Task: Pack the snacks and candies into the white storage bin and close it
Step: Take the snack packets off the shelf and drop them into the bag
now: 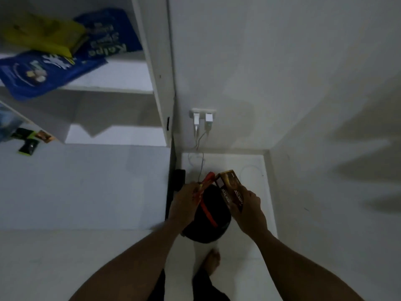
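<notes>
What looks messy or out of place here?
The shelf: one blue snack bag lies askew, overhanging the shelf edge, with a yellow bag slumped across it. Nothing looks spilled or torn. The left hand holds a red packet, the right hand brown boxes.

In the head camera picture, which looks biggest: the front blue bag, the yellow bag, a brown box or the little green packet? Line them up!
1. Front blue bag
2. Yellow bag, nearly as big, so I'm unsure
3. Brown box
4. Little green packet, the smallest
</notes>
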`<state>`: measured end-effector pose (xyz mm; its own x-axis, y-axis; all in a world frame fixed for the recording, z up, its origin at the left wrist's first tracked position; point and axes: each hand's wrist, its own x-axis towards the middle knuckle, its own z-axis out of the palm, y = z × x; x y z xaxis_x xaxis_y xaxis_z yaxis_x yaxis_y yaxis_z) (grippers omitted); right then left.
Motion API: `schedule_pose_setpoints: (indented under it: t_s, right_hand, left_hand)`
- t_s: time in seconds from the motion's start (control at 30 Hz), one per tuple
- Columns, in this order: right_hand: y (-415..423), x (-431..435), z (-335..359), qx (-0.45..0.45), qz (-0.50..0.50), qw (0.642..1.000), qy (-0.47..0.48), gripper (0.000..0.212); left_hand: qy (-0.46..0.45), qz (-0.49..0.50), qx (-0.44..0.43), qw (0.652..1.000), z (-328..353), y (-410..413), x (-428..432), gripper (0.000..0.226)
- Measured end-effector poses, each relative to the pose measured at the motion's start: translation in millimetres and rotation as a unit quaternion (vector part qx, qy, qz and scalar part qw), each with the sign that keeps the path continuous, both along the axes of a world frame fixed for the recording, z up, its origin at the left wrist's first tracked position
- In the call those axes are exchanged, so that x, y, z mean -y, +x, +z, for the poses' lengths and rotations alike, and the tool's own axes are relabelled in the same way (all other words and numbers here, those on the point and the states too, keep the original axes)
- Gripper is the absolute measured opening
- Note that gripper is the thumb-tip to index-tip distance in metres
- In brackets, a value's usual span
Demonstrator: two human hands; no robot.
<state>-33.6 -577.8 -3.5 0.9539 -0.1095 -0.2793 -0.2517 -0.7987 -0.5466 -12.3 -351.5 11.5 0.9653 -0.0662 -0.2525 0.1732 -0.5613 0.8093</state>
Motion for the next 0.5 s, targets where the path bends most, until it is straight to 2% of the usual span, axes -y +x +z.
schedule_pose_setpoints:
  t_s: [0.07,0.27,0.37,0.5]
  right_hand:
    - [-9,8,-24,-0.025,-0.002,1.0,0.009,0.064]
    - [-22,3,-118,-0.118,-0.001,0.992,0.041,0.064]
    - [-23,-2,-163,-0.142,-0.009,0.989,0.035,0.064]
    - [-21,-7,-218,-0.16,-0.024,0.986,0.031,0.064]
  left_hand:
    - [-0.013,0.03,-0.03,0.999,-17,-6,12,0.005]
    - [-0.036,0.152,-0.123,0.98,-105,-16,30,0.013]
    - [-0.029,0.185,-0.12,0.975,-163,-22,32,0.007]
    - [-0.023,0.217,-0.17,0.961,-232,-30,37,0.035]
